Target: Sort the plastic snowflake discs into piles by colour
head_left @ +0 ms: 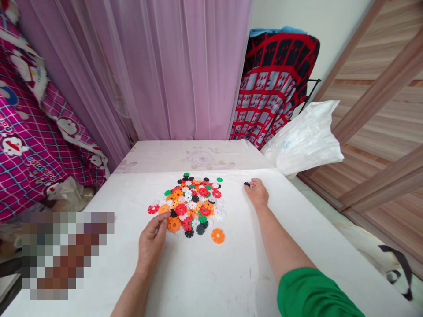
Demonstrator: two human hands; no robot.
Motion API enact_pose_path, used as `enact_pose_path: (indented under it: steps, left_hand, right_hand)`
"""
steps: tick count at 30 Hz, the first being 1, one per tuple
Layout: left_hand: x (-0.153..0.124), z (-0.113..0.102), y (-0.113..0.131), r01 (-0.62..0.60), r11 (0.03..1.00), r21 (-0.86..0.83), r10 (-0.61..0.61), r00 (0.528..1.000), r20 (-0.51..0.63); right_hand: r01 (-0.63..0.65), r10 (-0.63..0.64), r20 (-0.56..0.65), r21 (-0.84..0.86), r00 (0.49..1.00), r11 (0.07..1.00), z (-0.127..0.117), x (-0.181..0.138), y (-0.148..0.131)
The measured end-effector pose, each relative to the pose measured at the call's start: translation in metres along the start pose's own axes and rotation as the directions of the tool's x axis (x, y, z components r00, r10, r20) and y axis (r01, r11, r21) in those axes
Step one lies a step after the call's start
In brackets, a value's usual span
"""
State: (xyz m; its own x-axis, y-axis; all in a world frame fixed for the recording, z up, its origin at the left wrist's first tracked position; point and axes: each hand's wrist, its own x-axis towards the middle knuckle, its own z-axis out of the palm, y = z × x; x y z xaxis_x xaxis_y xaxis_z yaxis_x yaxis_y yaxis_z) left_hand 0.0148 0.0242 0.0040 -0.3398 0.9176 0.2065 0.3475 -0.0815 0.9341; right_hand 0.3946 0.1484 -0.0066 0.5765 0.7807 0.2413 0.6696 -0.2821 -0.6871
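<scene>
A heap of plastic interlocking discs point(194, 204) with notched rims, in orange, red, white, green and black, lies on the white-covered table point(211, 281). At the heap's left side, my left hand point(153, 231) has its thumb and fingers pinched at a black interlocking disc point(173, 213). Whether that disc is lifted off the heap I cannot tell. Over to the right, apart from the heap, my right hand point(258, 193) pinches another black interlocking disc point(246, 184) at its fingertips. One orange disc point(218, 236) lies alone in front of the heap.
A white plastic bag point(307, 136) stands at the table's right far edge. Behind are a purple curtain point(185, 66) and a red and black patterned cloth point(271, 83). Wooden wardrobe doors point(380, 119) rise at right; pink printed fabric point(39, 132) hangs at left.
</scene>
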Motion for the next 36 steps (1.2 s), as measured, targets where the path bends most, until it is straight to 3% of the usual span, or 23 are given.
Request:
enact_pose_path:
  steps: [8, 11, 15, 17, 20, 22, 24, 26, 36]
  left_hand:
    - [0.002, 0.002, -0.004, -0.001, 1.000, -0.010, 0.001, 1.000, 0.004]
    - [0.002, 0.004, -0.007, -0.012, 1.000, -0.016, 0.012, 1.000, 0.001]
    - [0.003, 0.005, -0.007, -0.010, 1.000, -0.019, 0.010, 1.000, -0.002]
    - [0.003, 0.005, -0.004, -0.010, 1.000, -0.022, 0.010, 1.000, -0.001]
    - [0.003, 0.004, 0.000, 0.000, 1.000, -0.025, 0.000, 1.000, 0.005]
    - [0.002, 0.004, 0.002, 0.005, 1.000, -0.026, -0.005, 1.000, 0.006]
    - [0.001, 0.004, 0.003, 0.007, 1.000, -0.024, -0.007, 1.000, 0.010]
    - [0.000, 0.005, 0.004, 0.006, 1.000, -0.023, -0.005, 1.000, 0.014]
    - [0.000, 0.005, 0.002, -0.018, 1.000, 0.005, 0.018, 1.000, 0.017]
  right_hand:
    - [-0.032, 0.039, -0.042, 0.139, 0.998, 0.990, -0.012, -0.021, -0.009]
    - [-0.005, 0.007, -0.007, 0.241, 1.000, 0.971, -0.012, -0.048, -0.013]
    - [0.134, -0.154, 0.026, 0.363, 0.988, 0.922, -0.014, -0.104, -0.028]
    - [0.286, -0.336, 0.086, 0.355, 0.938, 0.890, -0.018, -0.132, -0.042]
    - [0.526, -0.597, 0.182, 0.322, 0.782, 0.787, -0.024, -0.161, -0.063]
    - [0.617, -0.684, 0.246, 0.301, 0.687, 0.727, -0.026, -0.171, -0.072]
    - [0.655, -0.713, 0.302, 0.283, 0.632, 0.700, -0.026, -0.176, -0.077]
    - [0.666, -0.715, 0.332, 0.268, 0.614, 0.696, -0.023, -0.177, -0.079]
    - [0.656, -0.682, 0.359, 0.211, 0.637, 0.724, -0.017, -0.175, -0.078]
